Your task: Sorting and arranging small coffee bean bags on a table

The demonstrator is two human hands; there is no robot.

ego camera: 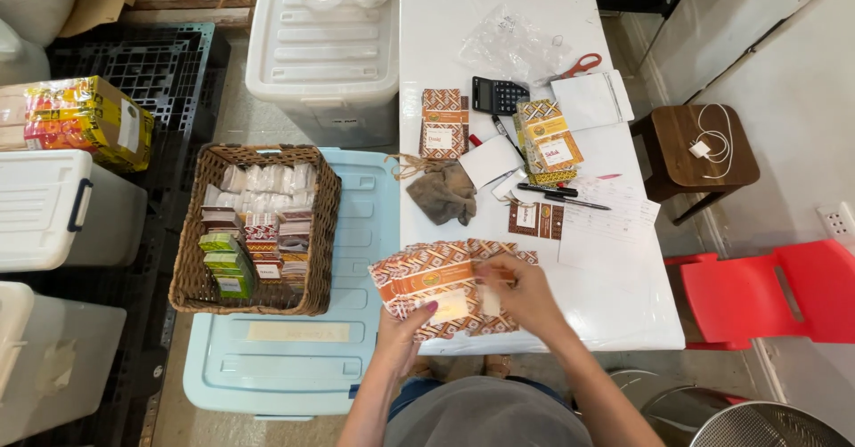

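At table edge, left hand grips fanned patterned packets; right hand pinches one, fingertips hidden behind; prints unreadable

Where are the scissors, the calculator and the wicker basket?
scissors [581, 64], head view, on the red handles.
calculator [498, 96], head view, middle of its black keypad.
wicker basket [326, 233], head view, on its right woven wall.

Fan of packets in both hands at table near edge, 6 o'clock. Cloth pouch just beyond, 12 o'clock. Calculator and scissors farther, 1 o'clock. Wicker basket on storage bin, 9 o'clock. Stool beside table, 2 o'clock.
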